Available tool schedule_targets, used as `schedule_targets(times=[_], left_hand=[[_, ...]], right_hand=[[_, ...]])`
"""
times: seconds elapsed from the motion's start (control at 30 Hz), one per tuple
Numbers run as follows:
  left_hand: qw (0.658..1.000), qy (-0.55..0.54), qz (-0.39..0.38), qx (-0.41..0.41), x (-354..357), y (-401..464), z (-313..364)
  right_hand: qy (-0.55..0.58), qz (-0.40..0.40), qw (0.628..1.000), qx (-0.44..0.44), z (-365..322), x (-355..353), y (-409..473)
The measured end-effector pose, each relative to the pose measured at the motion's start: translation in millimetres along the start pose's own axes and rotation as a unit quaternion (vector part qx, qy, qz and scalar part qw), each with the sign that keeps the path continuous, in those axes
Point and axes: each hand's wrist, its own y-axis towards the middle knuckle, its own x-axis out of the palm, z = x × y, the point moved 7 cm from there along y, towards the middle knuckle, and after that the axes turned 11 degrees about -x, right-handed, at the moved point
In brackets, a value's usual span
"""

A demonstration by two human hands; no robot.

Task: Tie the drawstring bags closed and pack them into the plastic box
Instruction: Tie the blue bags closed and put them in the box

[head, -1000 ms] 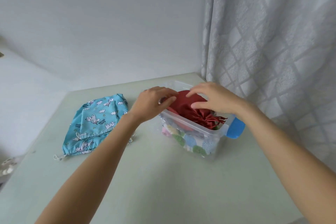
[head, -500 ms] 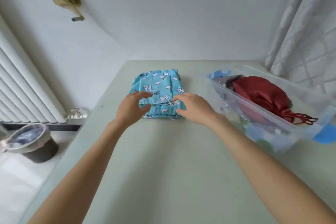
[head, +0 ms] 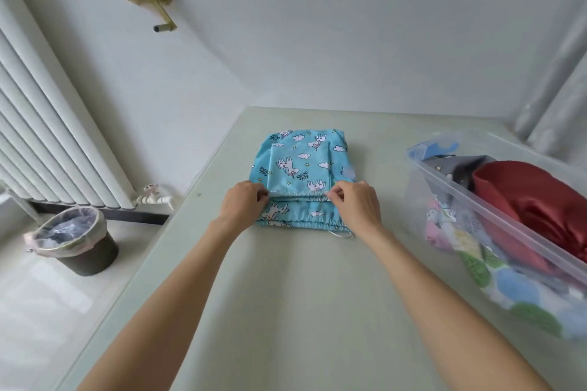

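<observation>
Turned away from the clear plastic box [head: 495, 216] a second ago; now bent over the light blue fabric drawstring bag with white unicorn and cloud print [head: 298, 165], lying flat on the pale green table [head: 286, 311], toward its far edge. Suggests that the packing of the dark red satin bag [head: 524, 197] is finished and the tying of the next one begins.

Pinching the gathered mouth of the smaller blue layer on top: left hand [head: 244, 205] at its left end, right hand [head: 357, 205] at its right end, fingers closed narrowly on the cloth. Not yet pulled tight, with the thin white cord [head: 341, 233] loose at the near right corner of the lower layer. Hard to tell whether one folded bag or two stacked.

In the box, along the right edge of the table: the red bag on top, a grey fabric piece with small stars [head: 457, 168] behind it, and below them pastel cloth with green and blue dots [head: 476, 267]. Probably some room left near the rim.
</observation>
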Motion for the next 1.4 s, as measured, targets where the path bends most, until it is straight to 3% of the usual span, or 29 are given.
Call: schedule_targets(times=[0.2,0.37,0.43,0.53,0.7,0.83,0.93,1.03,1.13,1.2,1.27,1.33,1.37,1.4], left_hand=[[0.990,-0.130,0.053,-0.001,-20.2,-12.6,-9.7],[0.967,-0.251,0.046,-0.027,-38.3,-41.6,-21.0],[0.937,-0.343,0.012,-0.056,-39.3,-59.6,-25.9],[0.899,-0.433,-0.028,-0.059,-35.5,-85.4,-21.4],[0.916,-0.396,0.006,-0.056,-33.9,-111.4,-29.7],[0.945,-0.311,0.062,-0.086,-40.5,-120.1,-58.8],[0.944,-0.325,-0.014,-0.053,-41.3,-130.7,-56.5],[0.918,-0.389,-0.073,-0.013,-44.8,-143.7,-41.0],[0.874,-0.482,-0.058,-0.007,-41.5,-147.4,-28.9],[0.808,-0.587,-0.055,-0.005,-38.2,-149.7,-13.5],[0.702,-0.710,-0.059,-0.021,-38.9,-149.7,0.6],[0.601,-0.795,-0.068,-0.053,-35.5,-146.7,7.8],[0.578,-0.810,-0.068,-0.069,-32.3,-145.4,10.0],[0.588,-0.801,-0.066,-0.086,-28.8,-144.7,10.6]], right_hand=[[0.041,-0.069,0.995,-0.065,-2.8,-13.5,-6.1],[0.055,-0.015,0.995,-0.079,-10.3,-46.4,-32.2],[0.121,0.005,0.992,-0.046,-7.6,-55.9,-48.9],[0.287,0.049,0.957,0.017,-3.4,-63.0,-72.0],[0.355,0.058,0.933,0.011,0.4,-61.1,-104.5],[0.262,0.052,0.963,0.036,28.5,-62.4,-123.4],[0.276,0.046,0.958,0.070,40.7,-67.8,-132.9],[0.334,0.088,0.934,0.094,40.1,-76.6,-138.0],[0.340,0.142,0.928,0.065,23.2,-84.0,-136.8],[0.404,0.169,0.897,0.054,7.9,-81.5,-133.7],[0.517,0.187,0.833,0.057,-5.8,-77.2,-128.9],[0.631,0.197,0.746,0.081,-14.5,-74.6,-124.9],[0.679,0.195,0.702,0.093,-17.4,-73.8,-123.2],[0.713,0.196,0.665,0.103,-19.8,-73.2,-122.3]])
